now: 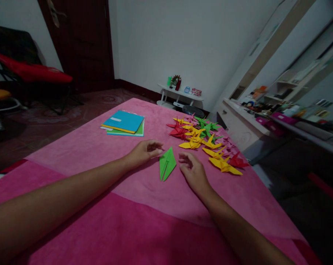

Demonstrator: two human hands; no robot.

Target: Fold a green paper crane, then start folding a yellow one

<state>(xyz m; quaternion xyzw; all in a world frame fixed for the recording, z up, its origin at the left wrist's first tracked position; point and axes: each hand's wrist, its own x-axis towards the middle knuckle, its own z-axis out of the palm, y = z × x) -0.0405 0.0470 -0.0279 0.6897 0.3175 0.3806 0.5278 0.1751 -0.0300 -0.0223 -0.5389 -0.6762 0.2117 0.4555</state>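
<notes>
Left hand (146, 151) and right hand (193, 170) had loose, empty grips, with a half-folded green paper (167, 163) between them. Finished paper birds (192, 144) lay just past the right grip.

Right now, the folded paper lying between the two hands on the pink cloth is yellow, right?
Not yellow: the head view shows the folded paper is green. It does lie on the pink cloth between the left hand and the right hand.
</notes>
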